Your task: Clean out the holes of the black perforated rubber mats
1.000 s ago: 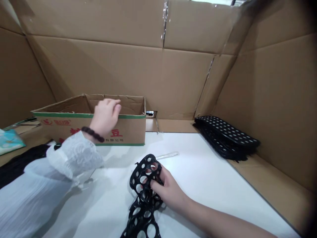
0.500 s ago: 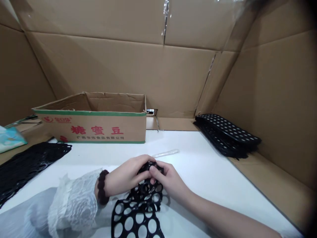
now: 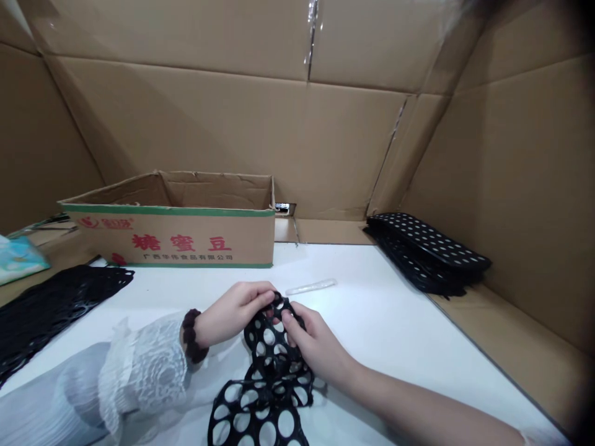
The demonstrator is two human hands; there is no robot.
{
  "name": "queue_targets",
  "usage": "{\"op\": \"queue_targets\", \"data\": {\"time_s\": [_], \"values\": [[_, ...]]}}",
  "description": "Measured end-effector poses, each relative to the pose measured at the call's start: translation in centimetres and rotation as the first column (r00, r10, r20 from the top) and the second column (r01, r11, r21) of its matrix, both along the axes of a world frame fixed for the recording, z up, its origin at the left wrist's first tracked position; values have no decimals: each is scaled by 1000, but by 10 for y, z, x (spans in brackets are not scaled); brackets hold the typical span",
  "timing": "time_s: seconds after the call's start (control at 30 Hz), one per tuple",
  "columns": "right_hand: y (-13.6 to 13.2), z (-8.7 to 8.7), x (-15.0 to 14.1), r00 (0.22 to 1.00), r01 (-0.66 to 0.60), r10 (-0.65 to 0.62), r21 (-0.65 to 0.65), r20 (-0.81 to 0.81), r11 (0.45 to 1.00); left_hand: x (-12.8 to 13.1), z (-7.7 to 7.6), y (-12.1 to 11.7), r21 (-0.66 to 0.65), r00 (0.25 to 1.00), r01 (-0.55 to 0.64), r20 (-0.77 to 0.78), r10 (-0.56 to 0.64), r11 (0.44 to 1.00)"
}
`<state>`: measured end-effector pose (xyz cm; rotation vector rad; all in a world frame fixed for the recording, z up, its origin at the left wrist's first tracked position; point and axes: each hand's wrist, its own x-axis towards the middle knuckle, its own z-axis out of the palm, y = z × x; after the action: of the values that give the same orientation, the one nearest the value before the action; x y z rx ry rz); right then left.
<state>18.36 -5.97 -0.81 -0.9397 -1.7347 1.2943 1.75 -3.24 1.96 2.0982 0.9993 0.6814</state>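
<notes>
A floppy black sheet full of round holes (image 3: 267,384) lies bunched on the white table (image 3: 381,322) just in front of me. My left hand (image 3: 232,313), in a white lace sleeve with a dark bead bracelet, pinches its upper edge from the left. My right hand (image 3: 311,347) grips the same upper part from the right, fingers curled into the holes. The two hands almost touch over the sheet's top.
An open cardboard box with red print (image 3: 176,226) stands at the back left. A stack of black perforated sheets (image 3: 425,251) lies at the right. Another black holed sheet (image 3: 51,303) lies at the left. A clear plastic stick (image 3: 310,287) rests beyond my hands. Cardboard walls enclose the table.
My left hand came back from the cardboard box to the sheet and took hold of it. Since then both hands have lifted and spread the sheet's upper part.
</notes>
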Motion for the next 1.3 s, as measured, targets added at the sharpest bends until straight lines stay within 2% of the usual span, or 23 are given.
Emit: {"op": "queue_targets", "data": {"time_s": [0.07, 0.1, 0.13, 0.17, 0.2, 0.23, 0.27, 0.3, 0.33, 0.37, 0.47, 0.53, 0.6, 0.63, 0.7, 0.73, 0.77, 0.83, 0.9, 0.97, 1.03, 1.13, 1.3], "values": [[0, -2, 1, 999, 20, -21, 16, 32, 1000, -10, 6, 8, 114, 982, -168, -69, 177, 979], [0, -3, 1, 999, 20, -21, 19, 43, 1000, -20, 11, 14, 192, 952, -273, -85, 293, 943], [-1, -5, 1, 999, 10, -10, 11, 47, 1000, -32, 17, 21, 292, 897, -400, -71, 437, 868], [-1, -6, 1, 999, -8, 9, -7, 44, 1000, -46, 24, 30, 416, 799, -540, -19, 601, 732], [-1, -7, 1, 999, -30, 31, -32, 36, 999, -61, 32, 39, 536, 683, -636, 55, 728, 556], [-1, -8, 1, 998, -49, 51, -61, 23, 997, -76, 41, 48, 632, 580, -673, 128, 805, 384], [0, -9, 1, 998, -58, 58, -88, -1, 994, -90, 49, 57, 700, 528, -656, 156, 835, 284], [1, -10, 0, 998, -52, 49, -109, -35, 993, -102, 56, 65, 744, 488, -632, 168, 856, 215], [3, -10, -1, 996, -42, 32, -128, -77, 991, -111, 62, 74, 779, 469, -598, 149, 870, 189], [4, -11, -1, 992, -32, 13, -151, -126, 988, -117, 68, 82, 801, 458, -565, 104, 883, 199], [7, -10, -2, 962, -30, -38, -241, -271, 970, -118, 77, 102, 780, 399, -547, -76, 914, 304], [7, -8, -2, 945, -34, -67, -299, -321, 954, -106, 79, 105, 785, 383, -557, -50, 922, 273], [7, -7, -1, 930, -12, -112, -334, -350, 942, -86, 75, 93, 831, 472, -509, 53, 880, 223], [8, -7, -1, 922, 0, -132, -342, -365, 940, -75, 70, 81, 848, 558, -463, 53, 828, 258], [9, -7, -1, 903, 28, -171, -342, -395, 939, -51, 54, 51, 788, 735, -337, -122, 667, 516], [10, -7, -1, 894, 41, -186, -339, -408, 940, -39, 43, 34, 709, 785, -258, -242, 570, 657], [10, -7, -1, 888, 52, -198, -337, -415, 940, -29, 32, 19, 611, 801, -194, -353, 483, 767], [11, -8, -1, 881, 66, -211, -332, -423, 941, -13, 11, -5, 480, 822, -132, -435, 366, 867], [11, -9, -2, 880, 65, -206, -321, -427, 945, -3, -2, -18, 356, 899, -105, -366, 242, 929], [11, -9, -2, 888, 68, -202, -316, -414, 946, 2, -8, -23, 259, 958, -92, -241, 157, 961], [11, -9, -1, 901, 90, -207, -303, -380, 949, 4, -8, -22, 229, 976, -105, -163, 144, 968], [9, -7, 1, 945, 94, -154, -212, -287, 973, 3, -6, -22, 236, 972, -123, -167, 165, 964], [1, -2, 2, 995, 1, -16, -151, -98, 989, 0, -6, -25, 138, 991, 34, -131, -16, 990]]}}
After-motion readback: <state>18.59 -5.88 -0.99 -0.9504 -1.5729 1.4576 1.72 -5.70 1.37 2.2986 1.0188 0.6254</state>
